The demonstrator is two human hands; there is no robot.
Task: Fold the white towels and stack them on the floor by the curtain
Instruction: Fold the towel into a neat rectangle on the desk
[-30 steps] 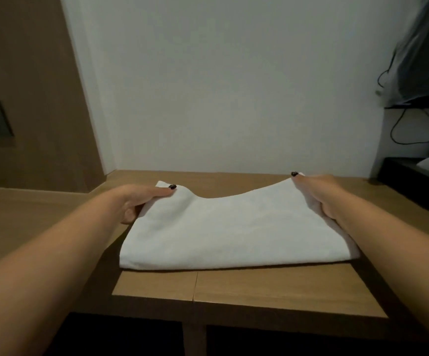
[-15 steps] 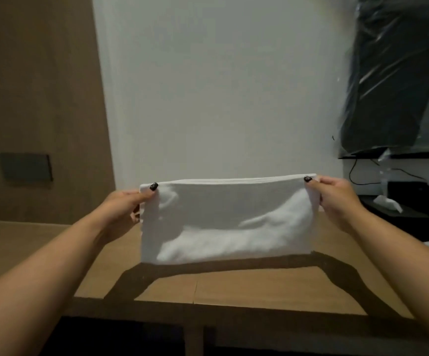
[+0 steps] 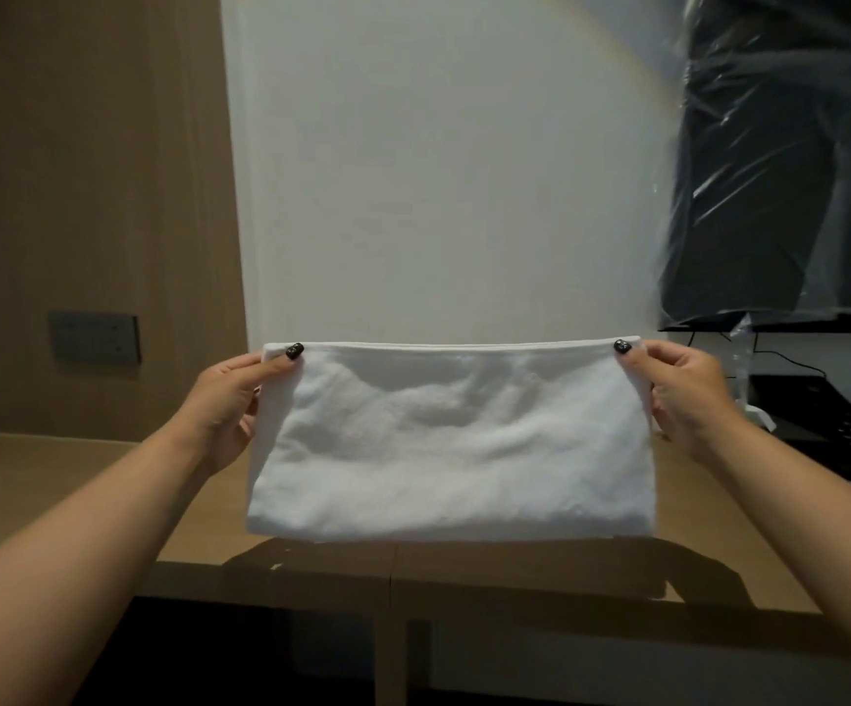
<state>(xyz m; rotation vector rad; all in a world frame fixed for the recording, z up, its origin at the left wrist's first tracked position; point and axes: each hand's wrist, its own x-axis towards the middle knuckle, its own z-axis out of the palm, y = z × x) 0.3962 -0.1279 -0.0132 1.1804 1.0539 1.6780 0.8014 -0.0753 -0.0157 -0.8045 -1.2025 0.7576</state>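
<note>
Lifted off the table (image 3: pixel 464 573) since 1 s ago: towel (image 3: pixel 443 440) now hangs clear above it, already folded. L hand (image 3: pixel 232 400) & R hand (image 3: pixel 683 394) each pinch a top corner, thumbs in front. Prob. next fold coming; wall behind, no curtain in view.

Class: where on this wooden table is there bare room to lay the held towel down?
Bare wood lies under and before the towel, between the left hand and right hand, and leftward on the table toward the brown wall. The right end is crowded by a black device.
</note>
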